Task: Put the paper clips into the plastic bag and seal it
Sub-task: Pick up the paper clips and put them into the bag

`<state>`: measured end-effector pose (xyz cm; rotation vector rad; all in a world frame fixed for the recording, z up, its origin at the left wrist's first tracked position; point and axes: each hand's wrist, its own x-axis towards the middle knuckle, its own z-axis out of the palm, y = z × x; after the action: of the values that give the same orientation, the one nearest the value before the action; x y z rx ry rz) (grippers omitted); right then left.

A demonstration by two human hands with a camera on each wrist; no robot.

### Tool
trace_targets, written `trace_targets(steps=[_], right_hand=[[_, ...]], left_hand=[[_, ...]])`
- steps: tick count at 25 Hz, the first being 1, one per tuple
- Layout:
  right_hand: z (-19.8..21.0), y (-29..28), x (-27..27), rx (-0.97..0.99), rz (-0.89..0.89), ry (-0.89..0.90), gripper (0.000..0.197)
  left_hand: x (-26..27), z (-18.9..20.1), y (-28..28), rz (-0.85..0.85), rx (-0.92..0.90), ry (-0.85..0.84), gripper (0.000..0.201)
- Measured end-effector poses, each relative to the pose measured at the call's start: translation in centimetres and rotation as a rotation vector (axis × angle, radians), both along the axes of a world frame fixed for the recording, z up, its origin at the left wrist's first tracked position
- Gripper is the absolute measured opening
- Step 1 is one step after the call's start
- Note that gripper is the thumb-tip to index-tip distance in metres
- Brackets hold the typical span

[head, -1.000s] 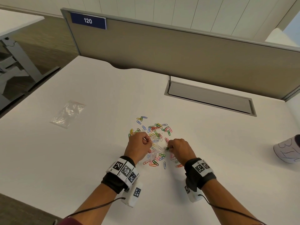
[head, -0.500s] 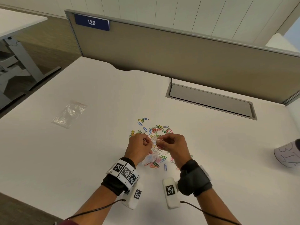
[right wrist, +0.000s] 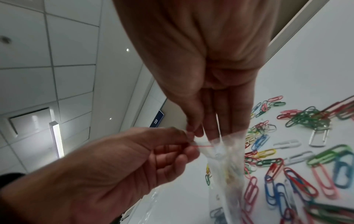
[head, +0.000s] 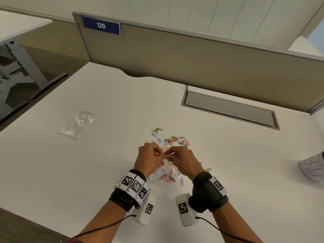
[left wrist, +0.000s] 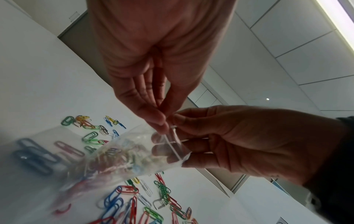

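The plastic bag (head: 166,166) is held above the tabletop (head: 105,172), its mouth pinched by the left hand (head: 150,159) and the right hand (head: 182,160). Most paper clips (head: 172,140) lie loose beneath. The mouth-opening step is judged under way; next, 2 lips must be parted and clips fed in.

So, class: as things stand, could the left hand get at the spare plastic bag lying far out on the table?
Probably not yet: the left hand pinches the held bag together with the right hand. The table toward the spare bag looks unobstructed.
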<state>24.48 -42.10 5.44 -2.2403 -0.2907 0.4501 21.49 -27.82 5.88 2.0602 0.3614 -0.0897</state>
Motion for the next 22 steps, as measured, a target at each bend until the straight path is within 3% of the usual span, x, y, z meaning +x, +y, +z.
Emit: trace_targets(steps=[5, 10, 12, 14, 18, 22], right_hand=[[0.1, -3.7, -0.7, 0.105, -0.099, -0.030, 0.021], [-3.0, -11.3, -3.0, -0.447, -0.154, 0.061, 0.060], [-4.2, -11.6, -3.5, -0.495, -0.165, 0.098, 0.065], [-5.0, -10.4, -3.3, -0.425, -0.183, 0.037, 0.057], [-5.6, -7.3, -2.5, -0.370, -0.080, -0.061, 0.057], [-4.0, -6.9, -1.0, -0.440, 0.129, -0.015, 0.089]], left_hand=[[0.1, 0.0, 0.1, -0.003, -0.026, 0.004, 0.003], [0.1, -0.3, 0.3, -0.018, -0.030, -0.004, 0.003], [0.0, -0.5, 0.2, -0.022, -0.040, -0.004, 0.004], [-0.2, -0.4, 0.0, -0.034, -0.039, -0.006, 0.005], [-0.4, -0.5, 0.0, -0.043, -0.039, 0.004, 0.006], [-0.4, -0.5, 0.0, -0.044, -0.036, 0.014, 0.005]])
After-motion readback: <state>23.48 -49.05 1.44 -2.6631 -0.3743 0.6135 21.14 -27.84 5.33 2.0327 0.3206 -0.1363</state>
